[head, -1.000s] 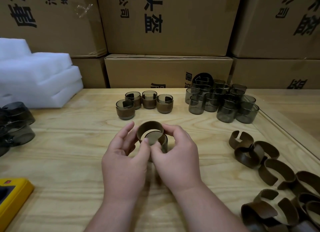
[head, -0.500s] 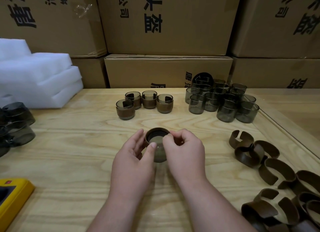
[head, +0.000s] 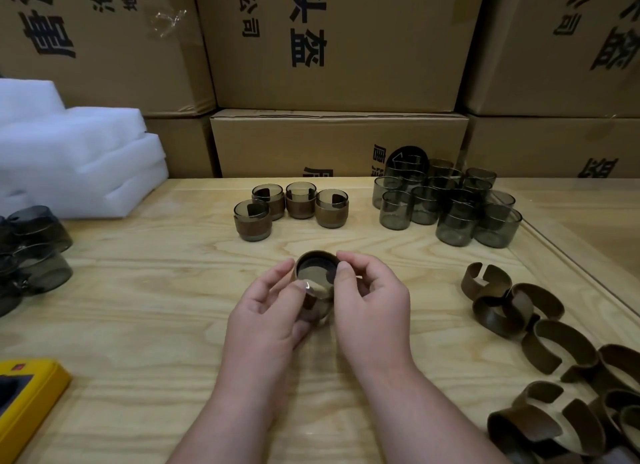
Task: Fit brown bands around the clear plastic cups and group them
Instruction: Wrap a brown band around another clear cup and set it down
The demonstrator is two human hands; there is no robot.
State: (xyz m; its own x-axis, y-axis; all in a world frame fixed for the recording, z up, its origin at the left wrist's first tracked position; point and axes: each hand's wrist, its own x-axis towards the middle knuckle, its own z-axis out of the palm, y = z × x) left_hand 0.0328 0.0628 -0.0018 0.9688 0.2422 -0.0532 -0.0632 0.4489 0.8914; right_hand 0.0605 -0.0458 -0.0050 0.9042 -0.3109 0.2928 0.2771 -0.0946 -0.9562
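Note:
Both hands hold one clear plastic cup (head: 317, 292) over the middle of the wooden table (head: 138, 307). A brown band (head: 313, 255) sits around the cup's rim. My left hand (head: 268, 311) grips the cup from the left, thumb on its side. My right hand (head: 372, 304) pinches the band's right edge with thumb and fingers. Several banded cups (head: 292, 205) stand grouped behind. Bare clear cups (head: 446, 204) cluster at the back right. Loose brown bands (head: 540, 342) lie in a heap on the right.
Cardboard boxes (head: 339, 141) wall off the table's far edge. White foam sheets (head: 69, 158) lie at the back left, dark cups (head: 34, 252) at the left edge, and a yellow device (head: 24, 398) at the front left. A raised rim (head: 571, 266) runs along the table's right side.
The band, earlier held above and around the cup's top, now sits lower on the cup. Both hands have closed in and dropped slightly toward the table.

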